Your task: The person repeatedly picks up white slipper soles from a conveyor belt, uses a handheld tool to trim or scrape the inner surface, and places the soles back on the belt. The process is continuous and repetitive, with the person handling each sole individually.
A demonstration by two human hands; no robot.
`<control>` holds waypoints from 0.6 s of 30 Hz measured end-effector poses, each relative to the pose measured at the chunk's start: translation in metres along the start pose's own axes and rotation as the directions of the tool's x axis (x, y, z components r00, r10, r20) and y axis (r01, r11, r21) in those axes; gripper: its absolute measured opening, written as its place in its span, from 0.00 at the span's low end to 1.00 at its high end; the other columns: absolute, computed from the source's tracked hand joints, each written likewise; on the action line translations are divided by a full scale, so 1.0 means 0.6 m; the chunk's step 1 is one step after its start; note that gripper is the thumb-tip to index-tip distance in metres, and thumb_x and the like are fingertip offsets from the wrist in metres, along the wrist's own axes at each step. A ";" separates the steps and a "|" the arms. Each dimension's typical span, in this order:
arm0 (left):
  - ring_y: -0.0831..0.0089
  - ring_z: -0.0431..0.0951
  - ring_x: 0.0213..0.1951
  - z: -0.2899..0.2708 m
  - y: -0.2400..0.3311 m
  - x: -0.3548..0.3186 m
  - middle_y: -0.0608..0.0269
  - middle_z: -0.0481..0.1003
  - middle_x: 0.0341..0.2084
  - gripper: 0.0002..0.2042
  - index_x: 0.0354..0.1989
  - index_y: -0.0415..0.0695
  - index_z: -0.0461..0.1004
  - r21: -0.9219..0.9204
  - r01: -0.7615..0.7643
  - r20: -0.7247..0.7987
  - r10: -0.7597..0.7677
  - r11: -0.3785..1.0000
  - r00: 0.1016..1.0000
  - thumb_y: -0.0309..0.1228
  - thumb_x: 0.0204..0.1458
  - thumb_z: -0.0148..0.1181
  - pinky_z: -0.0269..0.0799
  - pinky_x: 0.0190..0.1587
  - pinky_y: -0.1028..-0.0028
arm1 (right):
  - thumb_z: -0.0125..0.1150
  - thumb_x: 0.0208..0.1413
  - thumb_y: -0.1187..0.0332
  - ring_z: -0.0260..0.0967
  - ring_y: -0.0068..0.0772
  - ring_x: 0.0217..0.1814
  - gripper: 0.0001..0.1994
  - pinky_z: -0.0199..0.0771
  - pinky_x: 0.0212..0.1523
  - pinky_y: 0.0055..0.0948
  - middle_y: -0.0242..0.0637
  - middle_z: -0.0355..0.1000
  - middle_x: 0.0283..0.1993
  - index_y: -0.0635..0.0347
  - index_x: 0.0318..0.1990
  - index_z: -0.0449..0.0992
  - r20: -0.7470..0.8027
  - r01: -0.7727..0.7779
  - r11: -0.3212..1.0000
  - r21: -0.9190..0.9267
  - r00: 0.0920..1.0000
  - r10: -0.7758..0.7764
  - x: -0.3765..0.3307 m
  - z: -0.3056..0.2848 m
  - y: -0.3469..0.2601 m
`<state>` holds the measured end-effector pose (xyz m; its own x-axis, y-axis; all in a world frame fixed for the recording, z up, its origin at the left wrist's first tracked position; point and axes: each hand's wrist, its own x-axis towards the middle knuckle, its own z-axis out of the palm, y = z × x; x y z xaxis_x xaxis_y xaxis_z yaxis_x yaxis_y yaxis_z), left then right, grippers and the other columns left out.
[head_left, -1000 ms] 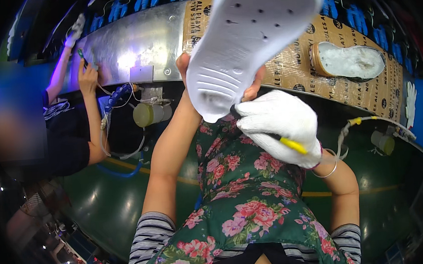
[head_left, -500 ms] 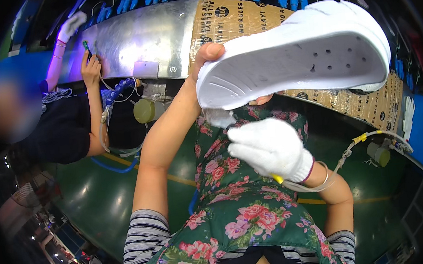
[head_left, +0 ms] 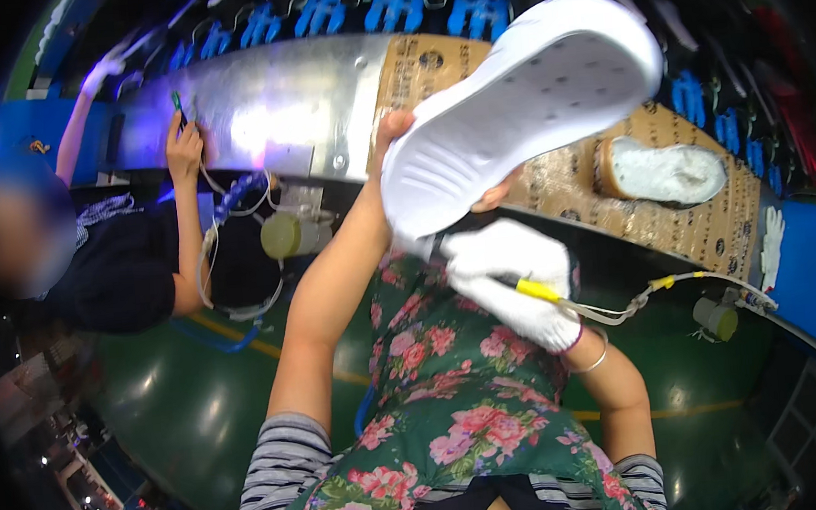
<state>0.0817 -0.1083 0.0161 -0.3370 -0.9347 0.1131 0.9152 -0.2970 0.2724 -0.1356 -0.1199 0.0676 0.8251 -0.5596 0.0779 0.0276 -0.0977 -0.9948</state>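
Left grip: our bare left grip (head_left: pixel 393 139) is closed around the near end of the white shoe sole (head_left: pixel 512 117), with the thumb at one edge and fingertips peeking out at the other.
Right grip: our right grip (head_left: pixel 512 261) wears a white glove, and its fingers are pinched around a thin tool (head_left: pixel 537 290) with a dark tip and a yellow band.
White shoe sole: we hold it up in the air, tilted, in front of the surface; we see lines across its near end and small dots in its far end.
Tool tip: it is just beside the near end of the sole; we cannot tell if they touch, as it is blurry there.
Hose: a pale hose (head_left: pixel 614 316) runs from the tool off to the right.
Surface: we see shiny metal (head_left: pixel 251 90) on the left and brown cardboard (head_left: pixel 713 236) on the right.
Other sole: one with a tan edge (head_left: pixel 665 172) lies on the cardboard.
Spare glove: a white one (head_left: pixel 771 245) lies near the right end of the cardboard.
Blue clips: a row of them (head_left: pixel 393 7) is behind the surface.
Apron: ours is green with pink flowers (head_left: pixel 473 355).
Neighbor: on our left, a co-worker's hand (head_left: pixel 184 153) holds a small green tool (head_left: pixel 176 102).
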 end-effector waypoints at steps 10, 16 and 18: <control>0.45 0.81 0.48 0.015 -0.110 -0.036 0.38 0.75 0.54 0.50 0.74 0.37 0.58 -0.011 -0.188 -0.267 0.178 0.982 0.947 0.67 0.54 0.52 0.80 0.48 0.49 | 0.73 0.50 0.79 0.81 0.43 0.41 0.11 0.81 0.44 0.36 0.40 0.84 0.42 0.58 0.42 0.86 -0.056 0.405 0.625 -0.668 0.809 -0.585 0.081 -0.136 -0.032; 0.43 0.79 0.56 0.026 -0.099 -0.019 0.36 0.72 0.59 0.51 0.77 0.39 0.54 0.238 -0.273 -0.543 0.361 0.932 0.758 0.66 0.54 0.54 0.77 0.58 0.47 | 0.76 0.47 0.77 0.82 0.42 0.41 0.12 0.81 0.44 0.35 0.41 0.83 0.43 0.57 0.40 0.85 -0.016 0.486 0.775 -0.404 0.843 -0.537 0.046 -0.133 -0.054; 0.37 0.77 0.58 0.044 -0.060 -0.017 0.30 0.69 0.61 0.52 0.78 0.40 0.50 0.224 -0.252 -0.074 0.274 0.941 0.959 0.61 0.52 0.64 0.78 0.59 0.42 | 0.78 0.47 0.76 0.82 0.36 0.39 0.08 0.81 0.43 0.32 0.40 0.84 0.38 0.62 0.36 0.86 -0.080 0.403 0.910 -0.096 0.908 -0.410 0.011 -0.138 -0.067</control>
<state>0.0465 -0.0827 0.0304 -0.0561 -0.9920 0.1128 0.8969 -0.0004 0.4423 -0.1778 -0.1878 0.1135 0.6928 -0.5343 0.4843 0.3035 -0.3932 -0.8679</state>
